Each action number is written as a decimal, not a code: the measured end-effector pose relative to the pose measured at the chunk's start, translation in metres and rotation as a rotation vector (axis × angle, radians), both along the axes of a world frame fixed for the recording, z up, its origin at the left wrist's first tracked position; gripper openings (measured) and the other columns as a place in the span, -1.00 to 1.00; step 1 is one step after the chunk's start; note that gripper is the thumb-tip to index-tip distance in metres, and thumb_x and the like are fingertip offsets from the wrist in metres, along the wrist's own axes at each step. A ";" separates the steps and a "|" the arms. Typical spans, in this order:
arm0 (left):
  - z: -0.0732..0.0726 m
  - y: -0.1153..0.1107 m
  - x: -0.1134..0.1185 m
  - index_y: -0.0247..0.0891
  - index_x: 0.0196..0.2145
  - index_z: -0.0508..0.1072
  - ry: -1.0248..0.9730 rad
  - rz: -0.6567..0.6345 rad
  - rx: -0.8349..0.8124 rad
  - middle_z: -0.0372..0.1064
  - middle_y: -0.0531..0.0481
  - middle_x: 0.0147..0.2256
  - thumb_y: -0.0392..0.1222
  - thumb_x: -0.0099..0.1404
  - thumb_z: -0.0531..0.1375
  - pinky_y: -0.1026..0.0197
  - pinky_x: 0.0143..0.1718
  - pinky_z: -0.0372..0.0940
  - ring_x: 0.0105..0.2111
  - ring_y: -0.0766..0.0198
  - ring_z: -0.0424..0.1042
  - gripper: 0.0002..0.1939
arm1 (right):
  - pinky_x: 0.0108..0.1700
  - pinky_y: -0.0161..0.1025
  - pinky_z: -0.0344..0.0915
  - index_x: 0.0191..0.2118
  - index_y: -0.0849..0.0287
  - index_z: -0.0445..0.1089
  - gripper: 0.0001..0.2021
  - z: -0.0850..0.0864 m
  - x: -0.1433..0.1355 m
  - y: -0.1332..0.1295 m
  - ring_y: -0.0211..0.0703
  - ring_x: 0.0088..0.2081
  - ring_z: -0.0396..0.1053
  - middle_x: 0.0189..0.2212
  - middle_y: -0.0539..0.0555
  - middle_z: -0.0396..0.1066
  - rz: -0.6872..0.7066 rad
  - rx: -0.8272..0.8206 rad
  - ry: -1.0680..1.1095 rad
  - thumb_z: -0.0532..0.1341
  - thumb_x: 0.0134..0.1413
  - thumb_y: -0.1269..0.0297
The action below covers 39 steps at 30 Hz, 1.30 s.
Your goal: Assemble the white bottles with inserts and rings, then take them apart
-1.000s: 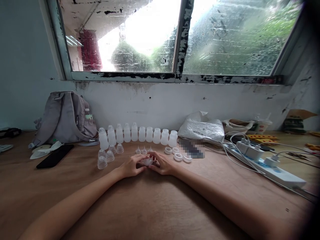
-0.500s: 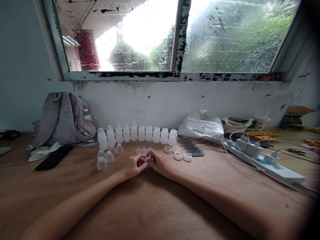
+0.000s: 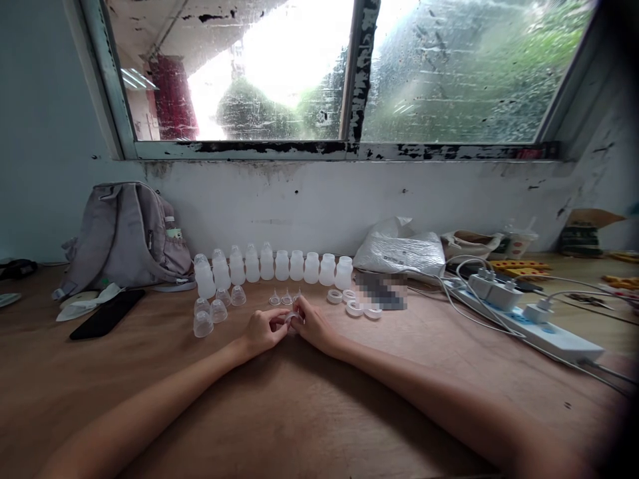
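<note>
My left hand (image 3: 263,330) and my right hand (image 3: 312,326) meet over the table, both closed on a whitish bottle collar ring (image 3: 291,317), which the fingers partly cover. Just beyond them stand a few clear bottle nipples (image 3: 286,299), one partly behind my right hand. To the right lie several white collar rings (image 3: 354,308). Clear dome caps (image 3: 203,324) stand to the left. Behind everything runs a curved row of frosted baby bottles (image 3: 282,266); those on the left have capped tops, those on the right are open-necked.
At the left are a black phone (image 3: 107,315), a crumpled tissue (image 3: 90,304) and a grey backpack (image 3: 132,233). A silver padded bag (image 3: 402,246) sits at the back right. A white power strip (image 3: 559,338) with chargers and loose cables lies along the right side.
Both hands stay together at the same place, with the ring shifting slightly and turning between the fingers. Nothing else on the table has moved.
</note>
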<state>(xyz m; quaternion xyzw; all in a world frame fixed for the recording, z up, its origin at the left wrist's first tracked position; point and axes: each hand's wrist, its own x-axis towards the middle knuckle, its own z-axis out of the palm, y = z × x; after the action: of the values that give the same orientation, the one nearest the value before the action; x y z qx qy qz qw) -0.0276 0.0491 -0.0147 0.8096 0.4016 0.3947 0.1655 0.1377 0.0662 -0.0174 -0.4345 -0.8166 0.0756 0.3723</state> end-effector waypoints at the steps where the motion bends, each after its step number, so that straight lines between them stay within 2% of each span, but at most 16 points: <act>1: 0.000 0.000 0.000 -0.30 -0.15 0.39 0.003 0.004 0.006 0.48 -0.02 -0.44 -0.25 0.07 0.11 0.30 -0.51 0.29 -0.58 0.32 0.40 -0.67 | -0.53 -0.40 -0.01 -0.39 0.13 0.13 -0.90 0.000 0.000 0.000 -0.32 -0.57 0.13 -0.59 -0.10 0.17 0.001 0.000 -0.002 0.06 -0.12 0.41; 15: -0.001 -0.003 0.001 -0.28 -0.12 0.39 0.043 -0.011 0.064 0.49 0.00 -0.43 -0.21 0.08 0.13 0.33 -0.52 0.26 -0.65 0.40 0.31 -0.64 | -0.53 -0.39 -0.06 -0.40 0.12 0.12 -0.90 0.004 -0.001 -0.003 -0.30 -0.57 0.10 -0.60 -0.09 0.17 -0.061 -0.030 -0.036 0.02 -0.13 0.44; 18: 0.002 -0.004 0.001 -0.30 -0.12 0.39 -0.010 -0.028 0.015 0.48 -0.03 -0.41 -0.17 0.09 0.13 0.31 -0.50 0.27 -0.62 0.37 0.34 -0.64 | -0.52 -0.38 -0.02 -0.41 0.12 0.13 -0.90 0.004 0.000 -0.002 -0.29 -0.56 0.13 -0.59 -0.08 0.18 -0.039 -0.017 -0.003 0.02 -0.15 0.44; 21: 0.008 -0.006 0.001 -0.32 -0.14 0.39 -0.130 -0.076 -0.120 0.47 -0.06 -0.42 -0.08 0.15 0.09 0.31 -0.50 0.27 -0.53 0.30 0.39 -0.64 | -0.51 -0.39 0.03 -0.42 0.12 0.13 -0.91 0.005 0.002 -0.002 -0.28 -0.55 0.14 -0.59 -0.07 0.18 0.005 0.002 0.067 0.02 -0.14 0.43; 24: 0.015 -0.007 0.002 -0.30 -0.13 0.35 -0.207 -0.116 -0.228 0.44 -0.03 -0.46 -0.03 0.17 0.06 0.32 -0.54 0.25 -0.53 0.32 0.37 -0.62 | -0.51 -0.39 0.05 -0.42 0.13 0.14 -0.92 0.005 0.003 -0.002 -0.29 -0.55 0.14 -0.60 -0.08 0.17 0.017 -0.005 0.125 0.02 -0.14 0.42; 28: 0.016 -0.005 0.003 -0.29 -0.13 0.33 -0.186 -0.131 -0.230 0.41 0.00 -0.47 -0.06 0.08 0.16 0.33 -0.54 0.22 -0.59 0.37 0.31 -0.60 | -0.51 -0.39 0.04 -0.41 0.16 0.15 -0.91 0.009 0.002 -0.004 -0.31 -0.56 0.14 -0.59 -0.08 0.18 0.047 -0.024 0.167 0.03 -0.14 0.44; 32: 0.012 0.000 0.003 -0.31 -0.15 0.33 -0.245 -0.138 -0.264 0.33 0.04 -0.56 -0.06 0.13 0.11 0.32 -0.56 0.21 -0.62 0.38 0.26 -0.64 | -0.49 -0.39 0.06 -0.34 0.17 0.18 -0.91 0.013 0.002 -0.009 -0.32 -0.55 0.14 -0.58 -0.09 0.17 0.121 -0.044 0.198 0.05 -0.05 0.37; 39: 0.009 0.002 0.002 -0.32 -0.17 0.34 -0.264 -0.148 -0.277 0.30 0.05 -0.57 -0.06 0.12 0.11 0.31 -0.54 0.21 -0.61 0.37 0.26 -0.65 | -0.49 -0.40 0.04 -0.35 0.17 0.20 -0.91 0.010 0.003 -0.005 -0.31 -0.54 0.14 -0.60 -0.09 0.16 0.108 -0.060 0.195 0.01 -0.03 0.41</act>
<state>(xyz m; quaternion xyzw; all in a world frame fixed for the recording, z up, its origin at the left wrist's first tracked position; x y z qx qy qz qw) -0.0256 0.0506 -0.0058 0.7476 0.3664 0.4251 0.3551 0.1409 0.0615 -0.0076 -0.3913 -0.7961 0.1622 0.4322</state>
